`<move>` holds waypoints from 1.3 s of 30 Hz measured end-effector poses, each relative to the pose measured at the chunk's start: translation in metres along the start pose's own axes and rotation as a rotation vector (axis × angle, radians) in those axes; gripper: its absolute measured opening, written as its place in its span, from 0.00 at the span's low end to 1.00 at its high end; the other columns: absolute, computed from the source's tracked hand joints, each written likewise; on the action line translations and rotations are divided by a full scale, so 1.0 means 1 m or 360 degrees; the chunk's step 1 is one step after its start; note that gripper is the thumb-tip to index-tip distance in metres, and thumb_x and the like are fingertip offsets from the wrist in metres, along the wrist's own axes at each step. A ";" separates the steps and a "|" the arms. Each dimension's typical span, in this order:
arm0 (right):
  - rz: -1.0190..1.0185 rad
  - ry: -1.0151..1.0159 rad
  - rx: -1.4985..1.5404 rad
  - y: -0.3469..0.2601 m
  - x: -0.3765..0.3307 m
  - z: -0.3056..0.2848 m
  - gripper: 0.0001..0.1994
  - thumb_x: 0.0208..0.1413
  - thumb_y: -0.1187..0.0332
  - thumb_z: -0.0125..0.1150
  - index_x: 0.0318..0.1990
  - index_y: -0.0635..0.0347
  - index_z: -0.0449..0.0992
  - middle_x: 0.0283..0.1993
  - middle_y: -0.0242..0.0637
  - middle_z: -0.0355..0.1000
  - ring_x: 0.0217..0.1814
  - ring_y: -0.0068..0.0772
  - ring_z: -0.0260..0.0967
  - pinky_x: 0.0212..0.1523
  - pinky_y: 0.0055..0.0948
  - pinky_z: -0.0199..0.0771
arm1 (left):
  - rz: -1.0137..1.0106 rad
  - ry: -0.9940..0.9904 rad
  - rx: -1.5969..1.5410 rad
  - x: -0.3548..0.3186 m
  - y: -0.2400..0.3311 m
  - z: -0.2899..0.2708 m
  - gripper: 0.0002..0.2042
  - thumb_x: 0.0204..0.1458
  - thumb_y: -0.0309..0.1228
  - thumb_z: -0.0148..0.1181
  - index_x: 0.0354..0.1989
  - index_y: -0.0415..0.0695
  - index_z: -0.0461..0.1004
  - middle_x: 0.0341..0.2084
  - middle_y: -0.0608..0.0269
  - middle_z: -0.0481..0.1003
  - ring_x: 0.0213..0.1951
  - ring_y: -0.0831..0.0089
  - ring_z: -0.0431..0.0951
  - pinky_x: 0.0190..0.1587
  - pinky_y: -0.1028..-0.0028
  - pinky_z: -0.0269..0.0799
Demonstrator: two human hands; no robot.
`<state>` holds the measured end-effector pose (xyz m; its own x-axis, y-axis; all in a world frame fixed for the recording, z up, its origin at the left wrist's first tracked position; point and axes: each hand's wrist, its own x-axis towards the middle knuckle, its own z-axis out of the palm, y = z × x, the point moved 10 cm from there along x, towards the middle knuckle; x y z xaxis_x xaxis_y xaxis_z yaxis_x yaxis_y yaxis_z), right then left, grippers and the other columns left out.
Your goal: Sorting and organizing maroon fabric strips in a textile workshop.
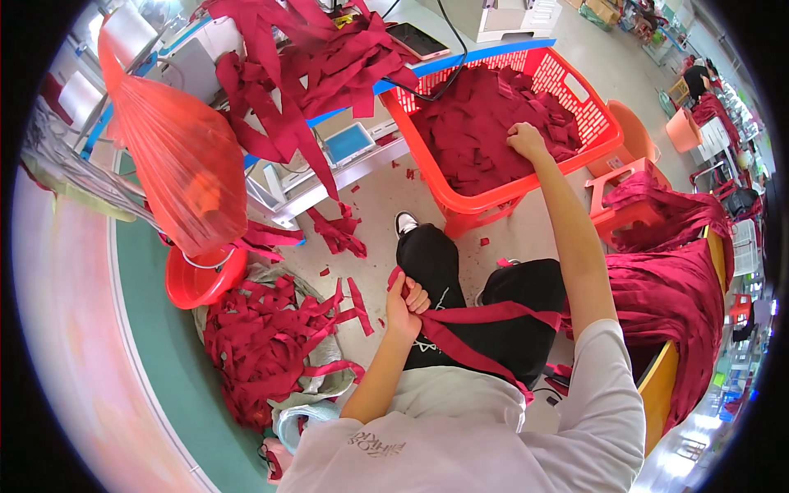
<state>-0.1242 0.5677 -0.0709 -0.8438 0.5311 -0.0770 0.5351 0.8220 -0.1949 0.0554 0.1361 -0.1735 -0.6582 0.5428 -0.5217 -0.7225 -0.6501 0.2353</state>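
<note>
My left hand (pixel 407 302) is closed in a fist around a dark red fabric strip (pixel 485 314) above my lap. The strip trails in two lengths over my black trousers, and a short end pokes out above the fist. My right arm reaches forward to the red plastic basket (pixel 460 202). Over the basket, my right hand (pixel 526 140) has its fingers curled together just at the heap of small cut red fabric pieces (pixel 485 123). Whatever is between those fingers, if anything, is hidden.
Red strips (pixel 329 62) and a phone (pixel 419 39) lie on the blue-edged table. An orange plastic bag (pixel 177 156) hangs at left above a red bucket (pixel 205 279). A sack of strips (pixel 259 345) stands below. Long red fabric (pixel 666 296) drapes at right beside a red stool (pixel 629 201).
</note>
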 end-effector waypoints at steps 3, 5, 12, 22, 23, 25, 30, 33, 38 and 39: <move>-0.0206 0.0138 0.0484 0.016 0.006 -0.010 0.16 0.46 0.61 0.62 0.43 0.54 0.79 0.37 0.44 0.76 0.45 0.43 0.76 0.49 0.40 0.74 | -0.0003 -0.0043 -0.0034 0.001 0.000 0.002 0.17 0.66 0.41 0.44 0.24 0.48 0.65 0.10 0.74 0.50 0.12 0.81 0.48 0.17 0.77 0.45; -0.0308 0.0680 0.0736 -0.010 -0.017 -0.050 0.11 0.46 0.65 0.62 0.37 0.59 0.78 0.26 0.45 0.74 0.34 0.43 0.77 0.41 0.35 0.75 | -0.0013 -0.0015 -0.0090 0.003 0.004 -0.006 0.17 0.66 0.41 0.44 0.24 0.48 0.65 0.10 0.75 0.50 0.12 0.81 0.48 0.17 0.77 0.45; -0.0680 0.0176 0.2185 -0.093 -0.207 -0.149 0.04 0.54 0.79 0.49 0.35 0.66 0.71 0.31 0.34 0.69 0.25 0.23 0.68 0.30 0.19 0.69 | -0.0115 -0.0238 0.0327 -0.020 -0.009 0.039 0.18 0.67 0.42 0.43 0.27 0.47 0.68 0.10 0.76 0.52 0.13 0.84 0.51 0.17 0.80 0.45; -0.0050 -0.1497 0.1943 -0.081 -0.449 0.026 0.07 0.58 0.77 0.56 0.43 0.65 0.76 0.35 0.32 0.74 0.25 0.15 0.67 0.22 0.17 0.68 | -0.0606 -0.0757 0.0463 -0.042 -0.085 0.092 0.22 0.56 0.51 0.53 0.35 0.39 0.73 0.17 0.66 0.65 0.21 0.72 0.62 0.27 0.73 0.57; 0.0023 -0.1413 0.1886 -0.066 -0.461 0.040 0.06 0.59 0.77 0.56 0.42 0.64 0.75 0.35 0.31 0.74 0.26 0.14 0.66 0.21 0.17 0.67 | -0.0535 -0.0725 0.0431 -0.041 -0.083 0.098 0.20 0.55 0.48 0.53 0.32 0.40 0.72 0.17 0.65 0.66 0.21 0.71 0.62 0.27 0.72 0.57; -0.0016 -0.1213 0.1731 -0.049 -0.474 0.048 0.05 0.56 0.76 0.56 0.40 0.64 0.71 0.32 0.36 0.76 0.28 0.23 0.72 0.28 0.24 0.69 | -0.0521 -0.0722 0.0371 -0.035 -0.079 0.106 0.14 0.52 0.42 0.54 0.27 0.43 0.69 0.17 0.64 0.65 0.21 0.69 0.63 0.28 0.70 0.58; 0.0133 -0.0902 0.1206 0.001 -0.498 0.053 0.12 0.51 0.77 0.57 0.43 0.61 0.66 0.29 0.42 0.76 0.35 0.43 0.76 0.35 0.37 0.71 | -0.0324 -0.0368 0.0431 -0.023 -0.057 0.102 0.13 0.59 0.40 0.50 0.27 0.45 0.67 0.17 0.68 0.63 0.23 0.73 0.65 0.28 0.73 0.60; 0.0456 -0.0956 0.0959 0.027 -0.500 0.054 0.13 0.54 0.74 0.58 0.46 0.62 0.67 0.34 0.43 0.77 0.34 0.44 0.76 0.36 0.35 0.72 | -0.0189 -0.0300 0.0613 -0.022 -0.044 0.095 0.15 0.63 0.43 0.49 0.28 0.46 0.70 0.18 0.70 0.66 0.20 0.80 0.65 0.25 0.78 0.59; 0.0012 -0.0650 0.0875 -0.002 -0.472 0.025 0.20 0.53 0.70 0.64 0.53 0.62 0.68 0.48 0.45 0.73 0.50 0.39 0.72 0.52 0.32 0.69 | -0.0064 -0.0438 0.0977 -0.040 -0.038 0.117 0.25 0.68 0.48 0.38 0.29 0.43 0.74 0.20 0.71 0.70 0.19 0.86 0.64 0.23 0.82 0.57; -0.0059 -0.0413 0.1037 -0.018 -0.458 0.008 0.20 0.53 0.69 0.64 0.52 0.63 0.69 0.49 0.45 0.72 0.53 0.41 0.71 0.55 0.33 0.68 | -0.0095 -0.0481 0.1045 -0.042 -0.046 0.119 0.26 0.68 0.49 0.36 0.29 0.42 0.73 0.23 0.68 0.72 0.24 0.82 0.68 0.30 0.80 0.62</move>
<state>0.2522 0.3085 -0.0403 -0.8869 0.3719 -0.2742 0.4411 0.5048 -0.7420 0.0911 0.2063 -0.0647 -0.5747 0.7524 -0.3220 -0.6745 -0.2127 0.7069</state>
